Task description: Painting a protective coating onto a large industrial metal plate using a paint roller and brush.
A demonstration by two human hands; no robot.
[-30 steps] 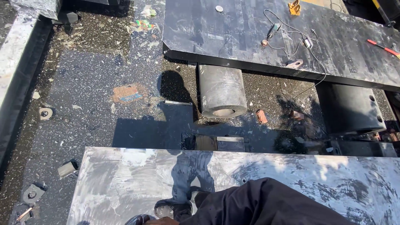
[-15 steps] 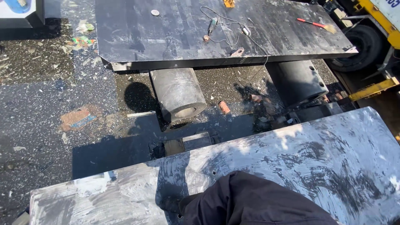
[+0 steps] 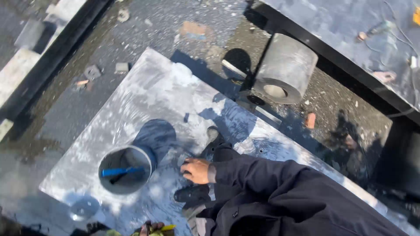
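- A dark rail [image 3: 52, 57] runs along the far left edge of the ground, with pale slabs beside it and small scraps scattered on the gritty floor nearby.
- A big scuffed metal sheet [image 3: 148, 96] lies flat in the middle, grey with pale smears, and the person crouches on it.
- A round grey bucket [image 3: 126, 169] stands upright on the near left part of the sheet, throwing a dark shadow behind it. A blue-handled tool [image 3: 121, 171] lies across its inside.
- At the bottom edge a hand [image 3: 151, 227] shows only in part, near something yellow-green [image 3: 165, 228]. It is cut off by the frame, so I cannot tell which hand it is or how its fingers are set.
- Just right of the bucket, the other hand [image 3: 196, 170] rests low on the sheet, knuckles up, fingers curled down toward the metal. Whether they pinch anything is hidden. The dark sleeve comes in from the right, so it looks like the right hand.
- Two dark shoes [image 3: 192, 193] stand on the sheet, one just above and one just below that hand.
- Further right, a thick grey cylinder [image 3: 284, 67] with a hollow end lies on its side beyond the sheet.
- A small reddish piece [image 3: 310, 120] lies on the ground right of it.
- A second dark plate [image 3: 350, 26] with cables fills the top right corner.
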